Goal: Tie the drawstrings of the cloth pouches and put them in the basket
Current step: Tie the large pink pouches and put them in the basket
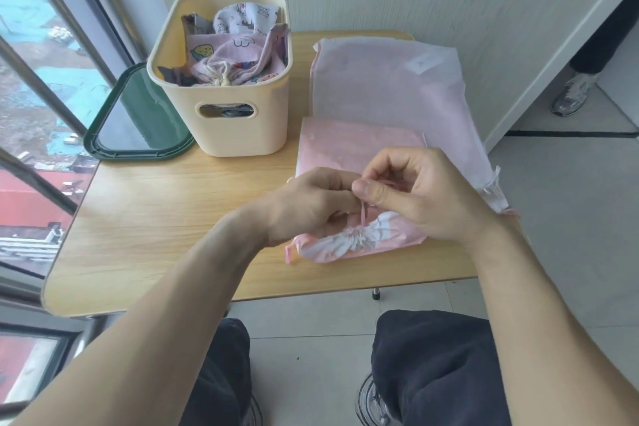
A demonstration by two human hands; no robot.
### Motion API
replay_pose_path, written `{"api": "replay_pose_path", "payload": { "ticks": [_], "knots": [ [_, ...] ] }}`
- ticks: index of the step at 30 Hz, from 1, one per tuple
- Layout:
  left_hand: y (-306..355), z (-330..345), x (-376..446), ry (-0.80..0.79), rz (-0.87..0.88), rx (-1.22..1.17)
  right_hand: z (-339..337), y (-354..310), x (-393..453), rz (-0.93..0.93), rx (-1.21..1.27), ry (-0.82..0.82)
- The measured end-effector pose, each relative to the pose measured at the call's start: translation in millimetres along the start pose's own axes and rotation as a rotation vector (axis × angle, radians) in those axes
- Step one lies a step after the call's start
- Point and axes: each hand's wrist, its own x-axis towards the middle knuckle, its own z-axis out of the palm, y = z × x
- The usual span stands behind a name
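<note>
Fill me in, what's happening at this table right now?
A person is tying the pink drawstring of a pink pouch at the near edge of the wooden table. Both the left hand and the right hand pinch the string above the gathered mouth. The cream basket at the back left already holds several pouches. A larger pale pouch lies flat behind, not yet done.

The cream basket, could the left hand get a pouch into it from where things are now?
Probably yes. The basket stands open-topped on the table, forward and left of the left hand, with nothing between them. But both hands are busy pinching the pink drawstring.
</note>
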Motion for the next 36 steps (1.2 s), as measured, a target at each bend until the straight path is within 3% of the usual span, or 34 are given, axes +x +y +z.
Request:
{"api": "replay_pose_path", "payload": {
  "ticks": [3,7,12,18,26,32,36],
  "knots": [
    [1,-3,1,0.008,-0.033,-0.134,9,1,6,-0.002,0.001,0.07],
    [-3,-5,1,0.032,0.011,-0.13,11,10,13,0.021,0.018,0.147],
    [2,-16,0,0.147,-0.012,-0.263,6,3,14,0.031,-0.007,0.051],
    [4,-13,-3,0.196,-0.014,-0.132,15,8,16,-0.054,-0.24,0.16],
    [4,-10,-4,0.319,-0.045,-0.091,26,1,20,-0.098,-0.099,0.195],
    [-6,-16,-5,0.192,0.052,-0.049,28,6,24,-0.081,0.028,0.239],
    [-4,-18,-7,0.04,0.034,-0.213,31,12,24,-0.056,-0.067,0.214]
  ]
}}
